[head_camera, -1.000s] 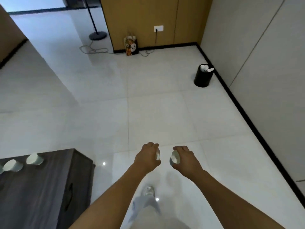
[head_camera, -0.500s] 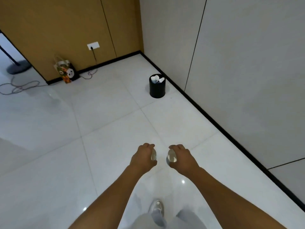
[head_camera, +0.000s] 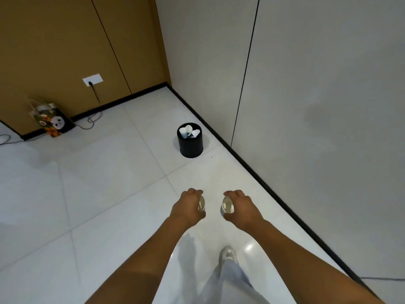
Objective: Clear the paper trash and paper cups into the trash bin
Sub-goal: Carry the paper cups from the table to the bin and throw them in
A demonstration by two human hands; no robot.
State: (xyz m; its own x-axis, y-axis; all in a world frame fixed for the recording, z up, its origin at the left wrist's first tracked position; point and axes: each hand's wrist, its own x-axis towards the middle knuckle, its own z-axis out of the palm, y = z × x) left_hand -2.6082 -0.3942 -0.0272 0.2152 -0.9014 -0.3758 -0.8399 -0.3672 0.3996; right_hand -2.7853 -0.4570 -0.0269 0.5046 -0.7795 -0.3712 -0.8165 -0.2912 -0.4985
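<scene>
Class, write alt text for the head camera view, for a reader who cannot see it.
Seen from above, a person's left hand and right hand each hold a white paper cup over a white tiled floor. Ahead, near the wall, stands a black trash bin already holding white paper trash.

Dim, even indoor light; the glossy floor (head_camera: 109, 194) shows a small glare spot at five o'clock. Soft focus throughout, wide-angle bending toward edges.

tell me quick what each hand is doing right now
Left hand: closed on a paper cup.
Right hand: closed on another cup.
</scene>
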